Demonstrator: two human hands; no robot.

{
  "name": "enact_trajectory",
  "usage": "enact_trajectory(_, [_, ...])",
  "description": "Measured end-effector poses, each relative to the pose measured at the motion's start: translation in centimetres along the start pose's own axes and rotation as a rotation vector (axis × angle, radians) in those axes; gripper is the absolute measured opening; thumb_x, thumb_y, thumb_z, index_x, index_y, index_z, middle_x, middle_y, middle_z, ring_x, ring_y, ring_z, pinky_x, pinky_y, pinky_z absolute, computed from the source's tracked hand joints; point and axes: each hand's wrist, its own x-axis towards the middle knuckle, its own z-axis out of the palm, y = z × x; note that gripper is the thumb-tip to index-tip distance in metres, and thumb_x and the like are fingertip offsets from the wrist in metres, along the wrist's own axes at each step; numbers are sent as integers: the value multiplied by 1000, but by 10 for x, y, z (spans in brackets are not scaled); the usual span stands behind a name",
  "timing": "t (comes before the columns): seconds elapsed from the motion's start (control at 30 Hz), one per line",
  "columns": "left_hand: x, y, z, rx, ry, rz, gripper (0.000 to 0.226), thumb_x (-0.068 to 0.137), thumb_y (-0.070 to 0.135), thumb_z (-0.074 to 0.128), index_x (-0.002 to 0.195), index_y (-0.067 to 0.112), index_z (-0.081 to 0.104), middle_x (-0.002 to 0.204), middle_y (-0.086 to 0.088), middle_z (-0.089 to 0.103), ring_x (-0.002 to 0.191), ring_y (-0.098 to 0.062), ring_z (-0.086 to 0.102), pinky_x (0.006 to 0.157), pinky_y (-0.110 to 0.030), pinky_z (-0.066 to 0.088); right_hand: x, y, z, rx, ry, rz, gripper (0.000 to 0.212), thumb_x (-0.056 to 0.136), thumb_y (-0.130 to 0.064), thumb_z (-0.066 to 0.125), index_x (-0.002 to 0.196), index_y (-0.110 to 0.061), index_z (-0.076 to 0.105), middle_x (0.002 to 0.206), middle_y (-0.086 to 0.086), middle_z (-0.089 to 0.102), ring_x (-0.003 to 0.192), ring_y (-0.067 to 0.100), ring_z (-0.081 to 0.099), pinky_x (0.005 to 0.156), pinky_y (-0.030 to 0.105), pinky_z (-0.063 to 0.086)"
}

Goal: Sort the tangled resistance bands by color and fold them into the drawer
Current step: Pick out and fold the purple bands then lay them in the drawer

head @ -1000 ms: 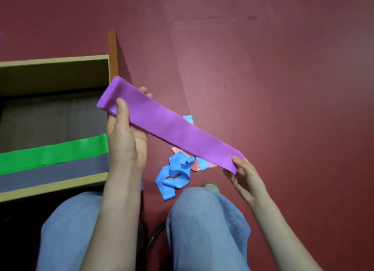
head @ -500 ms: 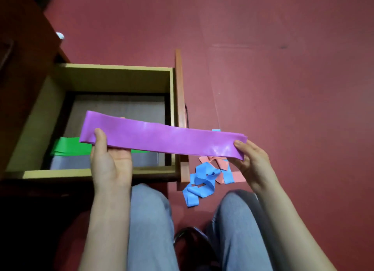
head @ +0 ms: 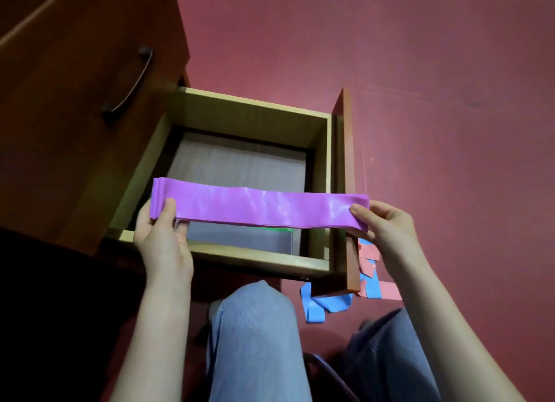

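- Blue bands and pink bands lie tangled on the red floor at near right, beside the drawer front.
- The left hand pinches the left end of the purple band, thumb on top. The right hand pinches the right end the same way.
- The purple band is glossy, flat and layered, held level above the open drawer.
- Inside the drawer, a grey band lies flat, with the edge of a green band just beyond it.

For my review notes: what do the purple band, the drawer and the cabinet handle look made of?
Purple band: thin rubber or latex, glossy, judging by the bright sheen patches and soft ripples along its edge. Drawer: pale wood or wood-look board, matt, with faint grain on its walls; its front is reddish-brown veneer or laminate. Handle: dark, slim and curved, probably metal, though unsure.
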Motion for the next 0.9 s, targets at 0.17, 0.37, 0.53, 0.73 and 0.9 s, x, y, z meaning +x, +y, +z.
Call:
enact_trajectory(0.17, [37, -1, -1, 304, 51, 147, 20, 88, 9, 51, 106, 16, 58, 81, 7, 57, 76, -7, 54, 67, -17, 45, 8, -11, 35, -197, -33, -62, 15, 87, -2, 53, 78, -11, 61, 66, 1, 58, 51, 3, 59, 46, 10, 49])
enact_trajectory(0.37, [95, -13, 4, 588, -24, 139, 27, 82, 0, 52, 108, 0, 59, 72, 6, 49, 82, -17, 46, 60, -18, 37, 44, 2, 90, -166, -95, 178, 21, 91, -1, 40, 110, 1, 50, 82, 7, 53, 73, 14, 53, 58, 22, 54])
enact_trajectory(0.53, [124, -25, 16, 679, 26, 114, 27, 84, 1, 49, 108, -9, 57, 85, -17, 58, 78, -28, 54, 77, -40, 44, 74, 14, 117, -169, 12, 231, 25, 92, 2, 35, 114, 2, 45, 76, 3, 43, 70, 14, 47, 79, 34, 50])
enact_trajectory(0.73, [153, -36, 30, 832, 93, 14, 35, 91, 11, 45, 123, -3, 48, 126, -25, 53, 114, -37, 52, 93, -36, 41, 109, 34, 130, -218, 24, 309, 21, 88, 8, 29, 98, -7, 39, 79, 6, 43, 66, 14, 42, 78, 36, 51])
enact_trajectory(0.9, [166, -42, 36, 1031, 71, 27, 34, 94, 15, 41, 125, 2, 46, 131, -23, 50, 121, -38, 47, 99, -37, 37, 131, 51, 128, -330, 37, 279, 22, 86, 9, 27, 94, -6, 42, 69, 4, 43, 61, 14, 42, 59, 30, 46])
